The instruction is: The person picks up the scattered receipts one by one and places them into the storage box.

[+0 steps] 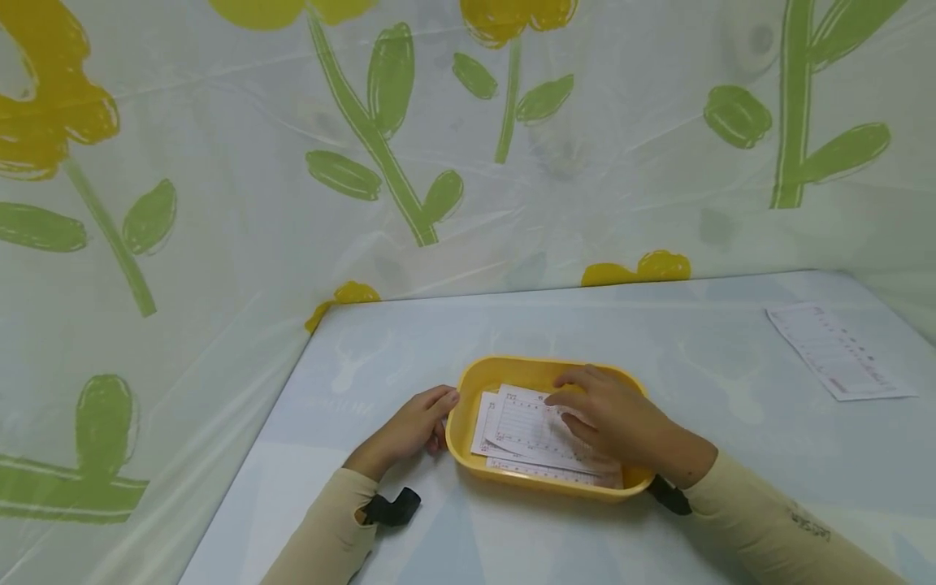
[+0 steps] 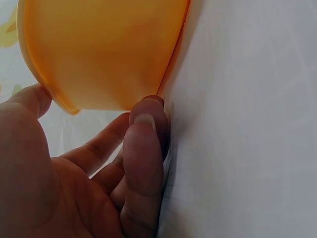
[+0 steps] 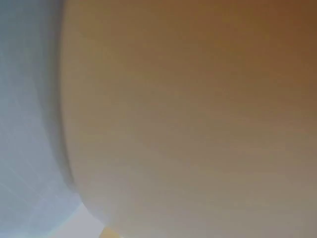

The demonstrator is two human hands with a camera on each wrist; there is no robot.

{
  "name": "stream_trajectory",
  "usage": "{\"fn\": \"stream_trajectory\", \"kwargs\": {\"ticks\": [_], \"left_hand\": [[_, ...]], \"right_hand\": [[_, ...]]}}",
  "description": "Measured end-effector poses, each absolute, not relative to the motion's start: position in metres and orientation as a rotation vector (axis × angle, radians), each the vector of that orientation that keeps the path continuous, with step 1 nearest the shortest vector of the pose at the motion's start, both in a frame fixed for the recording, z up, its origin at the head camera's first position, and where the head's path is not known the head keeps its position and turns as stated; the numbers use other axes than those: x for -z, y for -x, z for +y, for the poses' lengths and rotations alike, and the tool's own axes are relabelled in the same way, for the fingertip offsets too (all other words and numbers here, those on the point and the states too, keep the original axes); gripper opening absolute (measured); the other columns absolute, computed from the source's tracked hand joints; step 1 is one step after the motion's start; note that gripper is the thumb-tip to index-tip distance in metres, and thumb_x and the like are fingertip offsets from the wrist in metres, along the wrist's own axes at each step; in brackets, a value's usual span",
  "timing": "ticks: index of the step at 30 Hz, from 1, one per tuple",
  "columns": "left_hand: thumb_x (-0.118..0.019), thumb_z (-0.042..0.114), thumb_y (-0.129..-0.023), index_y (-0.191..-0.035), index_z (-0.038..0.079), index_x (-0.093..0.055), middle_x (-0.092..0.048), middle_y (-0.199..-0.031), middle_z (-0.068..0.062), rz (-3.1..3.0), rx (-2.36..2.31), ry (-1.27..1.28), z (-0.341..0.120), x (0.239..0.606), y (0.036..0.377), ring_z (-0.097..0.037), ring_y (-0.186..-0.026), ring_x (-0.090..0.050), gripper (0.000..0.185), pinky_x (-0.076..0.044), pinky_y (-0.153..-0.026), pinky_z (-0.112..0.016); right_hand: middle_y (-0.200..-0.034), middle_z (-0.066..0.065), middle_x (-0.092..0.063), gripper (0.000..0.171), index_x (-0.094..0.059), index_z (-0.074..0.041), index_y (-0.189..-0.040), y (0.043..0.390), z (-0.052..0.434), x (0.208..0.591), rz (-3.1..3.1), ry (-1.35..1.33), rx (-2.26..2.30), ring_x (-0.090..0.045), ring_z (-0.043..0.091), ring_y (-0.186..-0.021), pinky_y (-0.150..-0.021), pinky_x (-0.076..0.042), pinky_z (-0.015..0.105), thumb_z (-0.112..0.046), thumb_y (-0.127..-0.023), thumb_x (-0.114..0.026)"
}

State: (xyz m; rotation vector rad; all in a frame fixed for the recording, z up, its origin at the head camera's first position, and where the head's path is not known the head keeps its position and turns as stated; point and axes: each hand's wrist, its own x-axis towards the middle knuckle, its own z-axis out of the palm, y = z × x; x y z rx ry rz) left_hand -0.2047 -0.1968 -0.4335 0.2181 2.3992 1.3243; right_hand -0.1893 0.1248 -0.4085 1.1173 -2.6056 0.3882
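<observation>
A yellow plastic tray with rounded corners stands on the table, holding several printed paper sheets that overlap one another. At the tray's left end my left hand grips it. The left wrist view shows the thumb at the tray's rim and the fingertips low at its base. My right hand reaches over the right side into the tray, fingers spread and slightly bent above the papers, covering part of them. The tray's outer wall fills most of the right wrist view, where the right fingers are hidden.
A separate printed sheet lies at the table's far right. The pale table ends at the back against a white curtain with yellow flowers and green leaves. Black straps show at both wrists.
</observation>
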Motion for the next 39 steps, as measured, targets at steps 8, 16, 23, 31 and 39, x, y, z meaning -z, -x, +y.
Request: {"fn": "stream_trajectory", "kwargs": {"ticks": [8, 16, 23, 31, 39], "left_hand": [[-0.042, 0.053, -0.104, -0.131, 0.016, -0.058, -0.061, -0.067, -0.003, 2.398, -1.325, -0.211, -0.198, 0.435, 0.205, -0.017, -0.054, -0.052, 0.049, -0.048, -0.057, -0.03], [-0.043, 0.053, -0.103, -0.131, 0.015, -0.058, -0.061, -0.067, -0.004, 2.394, -1.338, -0.206, -0.198, 0.435, 0.204, -0.017, -0.054, -0.052, 0.049, -0.048, -0.056, -0.03], [-0.044, 0.053, -0.103, -0.131, 0.015, -0.058, -0.06, -0.067, -0.004, 2.385, -1.35, -0.209, -0.198, 0.434, 0.204, -0.017, -0.055, -0.053, 0.05, -0.048, -0.057, -0.03], [-0.044, 0.054, -0.103, -0.131, 0.015, -0.058, -0.061, -0.068, -0.003, 2.384, -1.35, -0.203, -0.197, 0.434, 0.205, -0.017, -0.055, -0.053, 0.05, -0.048, -0.057, -0.029], [-0.044, 0.054, -0.103, -0.131, 0.016, -0.058, -0.061, -0.068, -0.003, 2.381, -1.346, -0.197, -0.197, 0.434, 0.205, -0.017, -0.054, -0.053, 0.049, -0.048, -0.056, -0.029]], "right_hand": [[-0.121, 0.006, -0.065, 0.025, -0.073, -0.016, -0.113, 0.187, 0.131, 0.397, -2.634, -1.015, -0.435, -0.06, 0.026, -0.114, -0.096, -0.052, 0.046, -0.023, -0.089, -0.076], [-0.124, 0.008, -0.064, 0.029, -0.072, -0.016, -0.115, 0.189, 0.138, 0.393, -2.665, -0.966, -0.432, -0.059, 0.028, -0.115, -0.097, -0.053, 0.048, -0.022, -0.087, -0.078], [-0.124, 0.009, -0.063, 0.027, -0.072, -0.016, -0.116, 0.193, 0.145, 0.391, -2.678, -0.914, -0.433, -0.058, 0.03, -0.114, -0.096, -0.052, 0.05, -0.019, -0.089, -0.076], [-0.124, 0.011, -0.063, 0.034, -0.069, -0.014, -0.121, 0.196, 0.152, 0.391, -2.649, -0.835, -0.426, -0.057, 0.033, -0.116, -0.097, -0.049, 0.054, -0.017, -0.088, -0.076], [-0.126, 0.014, -0.062, 0.048, -0.059, -0.011, -0.134, 0.198, 0.155, 0.388, -2.64, -0.678, -0.435, -0.055, 0.036, -0.12, -0.1, -0.044, 0.058, -0.018, -0.089, -0.075]]}}
